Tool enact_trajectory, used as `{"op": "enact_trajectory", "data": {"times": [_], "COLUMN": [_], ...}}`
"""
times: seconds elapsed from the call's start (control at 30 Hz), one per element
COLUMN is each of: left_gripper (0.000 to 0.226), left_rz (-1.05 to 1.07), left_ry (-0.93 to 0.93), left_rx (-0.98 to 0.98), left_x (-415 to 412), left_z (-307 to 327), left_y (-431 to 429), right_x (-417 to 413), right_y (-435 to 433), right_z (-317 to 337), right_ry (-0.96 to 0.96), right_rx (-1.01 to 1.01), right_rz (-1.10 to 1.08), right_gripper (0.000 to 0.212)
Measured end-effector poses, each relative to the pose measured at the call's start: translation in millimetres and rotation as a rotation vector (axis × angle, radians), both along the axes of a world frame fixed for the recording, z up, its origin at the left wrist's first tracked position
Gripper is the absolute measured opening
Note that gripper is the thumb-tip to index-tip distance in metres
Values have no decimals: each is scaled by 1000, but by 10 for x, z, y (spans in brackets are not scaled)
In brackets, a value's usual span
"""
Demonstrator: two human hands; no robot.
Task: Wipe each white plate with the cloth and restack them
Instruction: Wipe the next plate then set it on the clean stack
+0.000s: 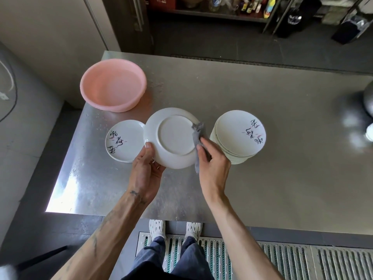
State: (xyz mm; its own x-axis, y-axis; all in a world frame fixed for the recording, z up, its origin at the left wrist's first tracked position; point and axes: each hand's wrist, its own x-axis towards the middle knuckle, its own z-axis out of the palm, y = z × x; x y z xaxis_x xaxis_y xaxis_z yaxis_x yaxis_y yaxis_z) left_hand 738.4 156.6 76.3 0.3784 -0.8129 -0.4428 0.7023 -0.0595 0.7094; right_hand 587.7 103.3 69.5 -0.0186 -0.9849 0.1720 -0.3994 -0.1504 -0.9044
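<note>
Surface: A steel table (282,138) filled the view in a kitchen back room, with shelves of bottles beyond its far edge.
Basin: A pink basin (119,107) sat at the table's far left corner (whether it held water could not be told).
Short stack: A low stack of plates (123,142) lay face up, just left of the held plate and partly hidden behind it. It was probably the finished pile.
Left hand: The left hand (146,170) gripped the plate's near-left rim, thumb on the upturned base.
Plate: The white plate (173,136) was held above the table between the two stacks, underside up.
Cloth: The grey cloth (197,136) lay against the plate's right rim.
Right hand: The right hand (214,164) pinched the cloth, fingers curled round it.
Tall stack: The tall stack (240,134) stood just right, face up and slightly skewed, likely awaiting wiping.
Doing it well: The job called for a firm left grip, turning the plate so the cloth covered the whole rim and foot ring, and keeping the elbow clear of the tall stack.
</note>
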Motion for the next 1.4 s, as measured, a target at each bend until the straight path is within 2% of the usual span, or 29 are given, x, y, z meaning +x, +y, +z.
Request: {"op": "enact_trajectory", "data": {"times": [0.1, 0.2, 0.37, 0.53, 0.63, 0.7, 0.77, 0.93, 1.03, 1.17, 1.3, 1.4], "left_gripper": [35, 35, 36, 35, 41, 51, 55, 45, 41, 36, 39, 30], "left_rz": [-21, -57, -62, -124, -174, -211, -241, -319, -342, -332, -386, -469], "left_ry": [-30, -74, -99, -126, -159, -182, -194, -242, -278, -333, -506, -745], "left_rx": [19, 50, 47, 49, 74, 89, 92, 98, 74, 30, -15, -113], "left_x": [5, 9, 42, 13, -13, -17, -11, 71, 111, 139, 125, 98], "left_z": [-7, -17, 7, -4, -31, -49, -63, -88, -96, -45, 4, 65], "left_y": [-2, 20, -1, -23, -18, -7, -13, -22, -17, -39, -105, -175], "right_x": [-17, -86, -116, -214, -247, -205, -135, 94, 122, -68, -296, -429], "right_y": [167, -79, -228, -254, -559, -704, -768, -782, -820, -954, -1105, -1214], "right_z": [-64, -53, 9, -58, 29, 105, 187, 273, 257, 162, 137, 287], "right_ry": [52, 37, 53, 30, 57, 106, 157, 256, 207, 198, 16, -173], "right_rx": [-18, 41, 53, 159, 192, 198, 195, 117, 132, 227, 497, 684], "right_rz": [34, 4, 102, -5, 55, 96, 117, 272, 280, 145, 85, 76], "right_gripper": [27, 19, 15, 8, 14, 8, 17, 23, 21, 13, 22, 41]}}
